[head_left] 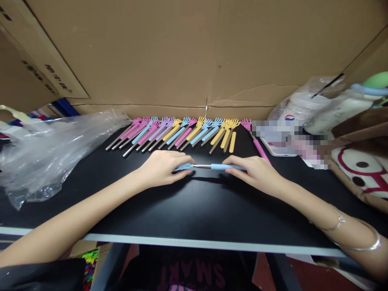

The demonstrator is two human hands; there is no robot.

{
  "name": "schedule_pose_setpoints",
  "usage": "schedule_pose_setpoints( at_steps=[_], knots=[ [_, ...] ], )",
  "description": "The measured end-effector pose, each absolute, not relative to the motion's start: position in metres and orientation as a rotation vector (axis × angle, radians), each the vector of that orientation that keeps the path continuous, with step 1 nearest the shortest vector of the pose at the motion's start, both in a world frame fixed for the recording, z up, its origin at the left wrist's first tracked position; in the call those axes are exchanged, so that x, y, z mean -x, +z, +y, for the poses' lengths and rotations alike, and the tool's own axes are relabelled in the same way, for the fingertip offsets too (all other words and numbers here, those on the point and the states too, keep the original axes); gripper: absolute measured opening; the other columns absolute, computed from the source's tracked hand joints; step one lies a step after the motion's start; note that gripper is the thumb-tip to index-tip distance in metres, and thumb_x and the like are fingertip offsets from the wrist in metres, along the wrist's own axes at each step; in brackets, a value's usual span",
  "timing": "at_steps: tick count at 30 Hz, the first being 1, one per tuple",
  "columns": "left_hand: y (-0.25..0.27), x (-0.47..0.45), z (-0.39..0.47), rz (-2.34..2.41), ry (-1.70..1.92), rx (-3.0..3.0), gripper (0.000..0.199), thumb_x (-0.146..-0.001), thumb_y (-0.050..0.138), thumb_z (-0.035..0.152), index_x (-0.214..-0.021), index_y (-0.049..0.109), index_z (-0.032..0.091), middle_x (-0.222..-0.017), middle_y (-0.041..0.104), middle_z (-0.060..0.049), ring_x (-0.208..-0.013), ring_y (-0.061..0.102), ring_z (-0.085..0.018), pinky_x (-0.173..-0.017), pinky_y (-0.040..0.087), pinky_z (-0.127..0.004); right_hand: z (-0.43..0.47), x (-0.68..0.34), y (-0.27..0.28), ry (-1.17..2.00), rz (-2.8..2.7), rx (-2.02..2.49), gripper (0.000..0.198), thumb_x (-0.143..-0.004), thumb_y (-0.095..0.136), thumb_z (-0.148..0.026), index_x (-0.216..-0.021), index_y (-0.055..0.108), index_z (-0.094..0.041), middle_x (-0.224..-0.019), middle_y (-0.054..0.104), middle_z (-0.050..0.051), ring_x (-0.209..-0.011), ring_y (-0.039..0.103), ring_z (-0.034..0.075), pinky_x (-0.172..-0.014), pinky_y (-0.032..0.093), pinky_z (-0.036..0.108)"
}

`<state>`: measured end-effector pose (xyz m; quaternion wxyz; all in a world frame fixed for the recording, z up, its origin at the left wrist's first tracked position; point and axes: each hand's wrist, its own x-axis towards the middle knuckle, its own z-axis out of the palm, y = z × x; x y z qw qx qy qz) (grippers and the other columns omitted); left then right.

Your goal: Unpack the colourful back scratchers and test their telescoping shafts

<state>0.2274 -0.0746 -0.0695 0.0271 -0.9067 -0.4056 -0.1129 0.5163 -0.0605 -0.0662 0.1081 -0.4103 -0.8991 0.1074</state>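
Between my two hands a blue back scratcher (216,166) is held level, just over the black tabletop. My left hand (162,167) is closed on its claw end, with part of the claw hidden by the fingers. Around the blue grip at the other end, my right hand (253,171) pinches with thumb and fingers. A short piece of metal rod shows in the middle. Behind my hands lies a row of back scratchers (178,133) in pink, purple, blue and yellow, claws pointing away. A pink back scratcher (257,143) lies apart beyond my right hand.
A crumpled clear plastic bag (60,153) covers the table's left side. To the right stand a bagged white cup (304,109), a bottle (336,113) and a brown bag with a cartoon face (360,165). A cardboard wall (169,52) closes off the back.
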Motion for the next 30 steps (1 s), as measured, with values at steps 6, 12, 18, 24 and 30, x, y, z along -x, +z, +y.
schedule_pose_setpoints(
  at_steps=[6, 12, 18, 24, 30],
  knots=[
    [-0.068, -0.224, -0.070, -1.128, -0.443, 2.610, 0.030, -0.098, 0.037, 0.041, -0.103, 0.061, 0.022, -0.100, 0.067, -0.002, -0.094, 0.061, -0.016, -0.066, 0.040, -0.024, -0.058, -0.522, -0.066, 0.206, -2.599, 1.203, 0.027, -0.094, 0.039, -0.047, -0.101, 0.053, -0.026, -0.072, 0.066, -0.001, -0.058, 0.061, 0.015, -0.055, 0.036, 0.024],
    [-0.068, -0.215, -0.064, -1.297, -0.408, 2.552, 0.035, -0.094, 0.044, 0.049, -0.116, 0.058, 0.026, -0.094, 0.069, -0.001, -0.083, 0.064, -0.015, -0.058, 0.036, -0.023, -0.054, -0.530, -0.059, 0.067, -2.579, 1.228, 0.026, -0.093, 0.040, -0.047, -0.100, 0.054, -0.025, -0.073, 0.067, -0.002, -0.056, 0.059, 0.014, -0.056, 0.036, 0.024],
    [-0.067, -0.211, -0.063, -1.414, -0.538, 2.385, 0.030, -0.091, 0.049, 0.040, -0.114, 0.059, 0.023, -0.100, 0.068, -0.003, -0.098, 0.059, -0.020, -0.068, 0.043, -0.026, -0.041, -0.551, -0.046, 0.093, -2.433, 1.314, 0.034, -0.091, 0.040, -0.051, -0.103, 0.055, -0.022, -0.084, 0.068, 0.004, -0.068, 0.061, 0.018, -0.062, 0.040, 0.027],
    [-0.074, -0.208, -0.060, -1.371, -0.440, 2.405, 0.023, -0.092, 0.045, 0.029, -0.103, 0.065, 0.024, -0.102, 0.067, -0.002, -0.097, 0.057, -0.019, -0.064, 0.044, -0.027, -0.024, -0.584, -0.023, -0.075, -2.241, 1.491, 0.035, -0.092, 0.040, -0.042, -0.113, 0.055, -0.018, -0.104, 0.067, 0.013, -0.074, 0.061, 0.020, -0.072, 0.040, 0.030],
    [-0.081, -0.209, -0.060, -1.327, -0.357, 2.469, 0.037, -0.092, 0.035, 0.013, -0.108, 0.065, 0.027, -0.105, 0.067, -0.001, -0.098, 0.058, -0.017, -0.062, 0.043, -0.025, -0.017, -0.594, -0.023, -0.288, -2.170, 1.907, 0.038, -0.093, 0.034, -0.036, -0.122, 0.057, -0.025, -0.104, 0.069, 0.013, -0.082, 0.061, 0.027, -0.062, 0.033, 0.032]
  ],
)
